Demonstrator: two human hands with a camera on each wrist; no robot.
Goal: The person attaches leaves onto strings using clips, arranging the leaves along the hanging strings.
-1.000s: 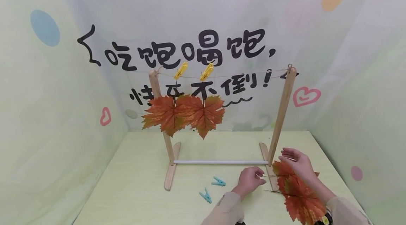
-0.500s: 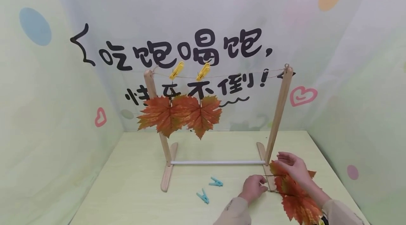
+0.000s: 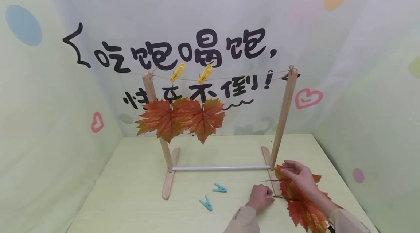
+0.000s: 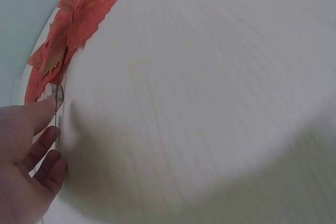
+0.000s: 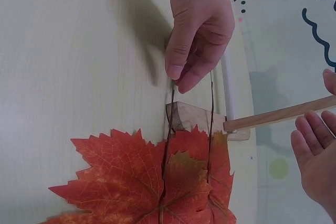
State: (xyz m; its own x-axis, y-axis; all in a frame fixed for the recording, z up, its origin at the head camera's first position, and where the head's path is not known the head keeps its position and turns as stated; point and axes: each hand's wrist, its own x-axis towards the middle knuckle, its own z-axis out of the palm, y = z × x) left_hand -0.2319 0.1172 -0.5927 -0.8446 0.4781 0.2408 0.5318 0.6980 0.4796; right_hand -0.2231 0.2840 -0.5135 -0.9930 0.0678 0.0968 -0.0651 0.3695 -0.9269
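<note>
Treat the lower leaf point(image 3: 302, 214) at the head view's lower right as likely light, thin and easily creased, taking it by its wiry stem point(image 3: 285, 198), with left fingers point(image 5: 196, 80) curled around that stem and right fingers point(image 5: 314, 134) relaxed, holding nothing.

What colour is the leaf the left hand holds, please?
A mostly orange-red leaf, clearest in the right wrist view.

Two yellow clips point(image 3: 177, 73), two blue clips point(image 3: 206, 203), four leaves point(image 3: 204, 119), one wooden rack point(image 3: 283, 118), two hands point(image 3: 259, 198)
</note>
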